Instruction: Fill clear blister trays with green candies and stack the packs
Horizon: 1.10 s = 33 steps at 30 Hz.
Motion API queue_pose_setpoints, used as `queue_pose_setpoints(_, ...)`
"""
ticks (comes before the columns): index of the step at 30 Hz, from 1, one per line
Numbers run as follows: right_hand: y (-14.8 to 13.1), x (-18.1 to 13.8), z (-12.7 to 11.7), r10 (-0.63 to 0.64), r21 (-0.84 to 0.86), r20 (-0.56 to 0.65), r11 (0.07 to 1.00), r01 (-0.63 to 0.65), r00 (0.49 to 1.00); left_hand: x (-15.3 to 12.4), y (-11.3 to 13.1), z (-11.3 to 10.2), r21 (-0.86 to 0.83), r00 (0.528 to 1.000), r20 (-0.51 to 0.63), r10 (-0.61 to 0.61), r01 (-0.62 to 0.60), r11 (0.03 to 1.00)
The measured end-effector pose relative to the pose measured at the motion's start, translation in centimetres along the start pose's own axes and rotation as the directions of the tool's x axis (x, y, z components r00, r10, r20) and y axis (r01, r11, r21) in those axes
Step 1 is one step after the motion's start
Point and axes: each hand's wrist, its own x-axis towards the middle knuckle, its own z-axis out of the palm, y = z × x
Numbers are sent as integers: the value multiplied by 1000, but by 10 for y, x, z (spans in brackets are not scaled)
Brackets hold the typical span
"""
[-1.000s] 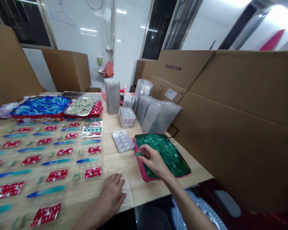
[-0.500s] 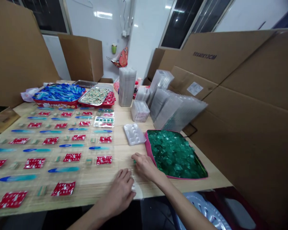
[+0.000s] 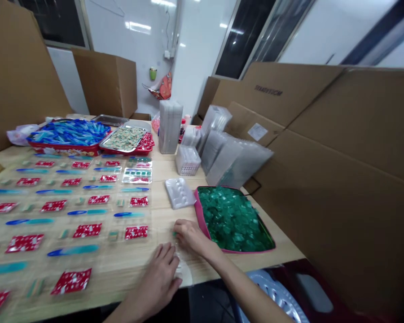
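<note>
Low over the table's front edge, my left hand (image 3: 161, 271) rests with curved fingers on a clear plastic tray (image 3: 183, 267), gripping its near side. Most of that tray is hidden under both hands. My right hand (image 3: 190, 235) is closed in a pinch at the tray's far end, and a bit of a small green piece (image 3: 174, 233) shows at its fingertips. Right beside this hand stands a pink-rimmed bin (image 3: 199, 211) heaped with green translucent squares (image 3: 229, 220). A whitish moulded tray (image 3: 180, 194) lies just beyond my right hand.
Rows of clear trays with blue pens, red packets (image 3: 136, 232) and small striped pieces cover the left. Behind them are a tub of blue pens (image 3: 70, 133) and a metal tray (image 3: 124, 138). Stacked plastic trays (image 3: 170, 128) stand at the back; tall cardboard (image 3: 340, 179) borders the right.
The whole view has shifted, so the table's contents appear farther left. Both hands stay at the clear tray in nearly the same pose.
</note>
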Motion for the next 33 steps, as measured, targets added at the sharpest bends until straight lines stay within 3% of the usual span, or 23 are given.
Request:
queue_pose_setpoints(3,0,-5,-9,-35,-16,-24,999,35,999,2,-5,8,21,1000,-17,19,-18,1000)
queue_pose_setpoints(5,5,-13,-20,-8,-61,-146,998,-1,989,3,-8,11,16,1000,-5,29,-29,999)
queue_pose_setpoints(9,27,-31,-42,231,-218,-421,913,-345,877,5,-10,6,-9,999,5,35,-35,999)
queue_pose_setpoints(12,47,-37,-44,300,-313,-404,843,-438,864,7,-9,0,-14,999,27,22,-22,1000)
queue_pose_setpoints(15,57,-42,-42,302,-314,-375,848,-426,876,7,-8,-4,-21,999,52,18,-17,1000)
queue_pose_setpoints(18,55,-48,-44,275,-133,-448,921,-367,851,6,-7,-6,-39,999,37,14,-13,999)
queue_pose_setpoints(21,39,-53,-45,213,161,-464,975,-155,860,4,-5,-7,-58,1000,21,10,-9,998)
queue_pose_setpoints(24,19,-50,-34,112,317,-369,948,12,923,3,-5,-8,-61,1000,25,19,-17,998)
queue_pose_setpoints(27,7,-39,-12,41,318,-266,947,48,963,3,-5,-8,-59,999,37,27,-25,998)
queue_pose_setpoints(33,2,-20,20,8,225,-159,974,29,987,3,-2,-14,-80,1000,13,23,-22,997)
